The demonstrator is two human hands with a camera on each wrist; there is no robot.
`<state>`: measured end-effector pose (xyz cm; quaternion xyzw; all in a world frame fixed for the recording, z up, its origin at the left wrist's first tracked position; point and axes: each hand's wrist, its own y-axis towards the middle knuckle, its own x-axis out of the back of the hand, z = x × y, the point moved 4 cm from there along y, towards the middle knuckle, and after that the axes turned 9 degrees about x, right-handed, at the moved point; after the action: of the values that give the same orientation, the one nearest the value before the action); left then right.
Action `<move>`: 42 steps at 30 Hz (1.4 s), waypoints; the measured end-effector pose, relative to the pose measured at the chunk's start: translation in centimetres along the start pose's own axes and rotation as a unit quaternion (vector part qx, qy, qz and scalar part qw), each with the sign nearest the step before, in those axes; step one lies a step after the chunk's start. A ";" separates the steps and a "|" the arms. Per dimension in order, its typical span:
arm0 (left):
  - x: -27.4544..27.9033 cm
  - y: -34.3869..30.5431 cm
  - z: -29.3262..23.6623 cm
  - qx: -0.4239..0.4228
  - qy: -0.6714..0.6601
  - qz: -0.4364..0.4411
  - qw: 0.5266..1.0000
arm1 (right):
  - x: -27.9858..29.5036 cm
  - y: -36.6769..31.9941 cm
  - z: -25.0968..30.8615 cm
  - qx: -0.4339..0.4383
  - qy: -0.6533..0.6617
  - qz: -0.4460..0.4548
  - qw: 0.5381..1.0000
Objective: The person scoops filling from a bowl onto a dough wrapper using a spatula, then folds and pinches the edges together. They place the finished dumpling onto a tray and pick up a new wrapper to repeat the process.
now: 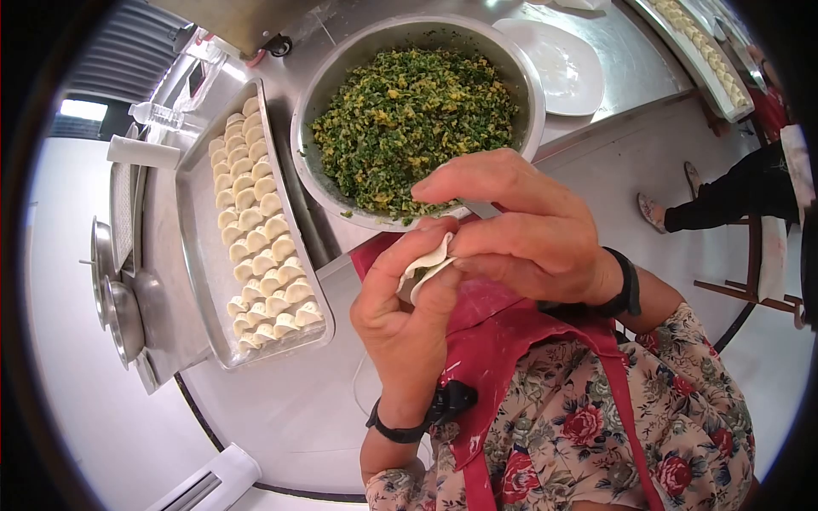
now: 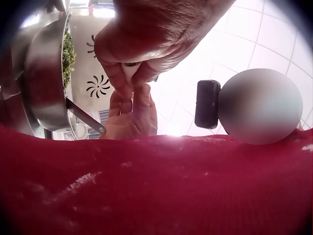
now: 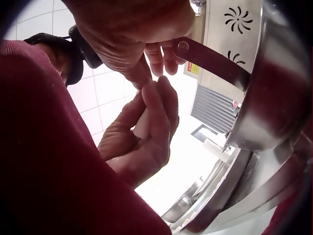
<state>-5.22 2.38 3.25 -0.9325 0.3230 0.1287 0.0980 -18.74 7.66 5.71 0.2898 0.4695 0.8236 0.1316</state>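
Note:
A half-folded dumpling with green filling showing in its opening is held between both hands, in front of the apron. My left hand curls around it from below, thumb on one side and fingers on the other. From the right, my right hand pinches the edge of the wrapper with its fingertips, one finger reaching out above. Pale wrapper shows between the left fingers in the right wrist view. Just beyond the hands stands a large metal bowl of chopped green and yellow filling.
Left of the bowl, a metal tray carries rows of folded dumplings. A white plate lies right of the bowl. Metal pans stand at the far left. Another dumpling tray and a person's leg appear at right.

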 end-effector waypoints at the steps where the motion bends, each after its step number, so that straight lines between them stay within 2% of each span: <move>1: 0.1 0.0 0.0 0.000 0.003 -0.001 1.000 | -0.1 0.0 -0.1 -0.003 0.009 0.004 1.000; 4: 0.0 0.1 -0.3 -0.007 0.013 -0.009 1.000 | 0.0 0.2 -0.1 -0.130 0.085 -0.046 0.987; 7: -0.3 0.1 -0.5 0.003 0.004 -0.020 1.000 | -0.3 0.2 -0.3 -0.163 0.097 -0.044 0.981; 11: -0.5 -0.1 -0.3 0.024 -0.015 -0.035 0.999 | -0.4 0.2 -0.4 -0.131 0.092 -0.029 0.987; 13: -0.8 -0.3 -0.3 0.017 -0.016 -0.037 0.999 | -0.3 0.0 -0.5 -0.095 0.077 -0.016 0.992; 19: -0.9 -0.6 -0.4 -0.011 -0.003 -0.028 1.000 | -0.3 0.5 0.0 -0.060 0.041 -0.019 0.997; 22: -0.5 -0.7 -0.2 -0.017 0.004 -0.040 0.999 | -0.6 0.5 0.1 -0.101 0.065 -0.061 0.991; 26: -0.8 -0.6 -0.4 -0.034 0.008 -0.021 0.999 | -0.5 0.5 -0.1 -0.072 0.058 -0.022 0.995; 31: -0.5 -0.7 -0.5 -0.043 0.080 -0.006 0.996 | -0.4 1.0 0.0 -0.043 0.042 0.011 0.998; 32: -0.5 -0.7 -0.5 -0.039 0.084 -0.005 0.996 | -0.4 0.9 -0.1 -0.063 0.063 0.000 0.996; 36: -0.2 -1.0 -0.2 -0.007 0.011 -0.005 1.000 | -0.8 0.6 -0.4 -0.135 0.156 -0.028 0.978; 38: -0.6 -1.0 -0.2 0.008 0.000 -0.028 1.000 | -0.7 0.5 -0.7 -0.132 0.178 -0.021 0.975; 40: -0.8 -0.8 -0.4 -0.009 0.007 -0.005 1.000 | -0.6 0.5 -0.8 -0.091 0.172 0.001 0.981; 42: -0.8 -0.7 -0.4 -0.011 0.010 0.003 1.000 | -0.6 0.4 -0.6 -0.096 0.174 0.012 0.980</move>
<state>-5.27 3.25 3.94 -0.9337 0.3255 0.1230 0.0844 -18.60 6.69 5.61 0.1340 0.4003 0.9042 0.0650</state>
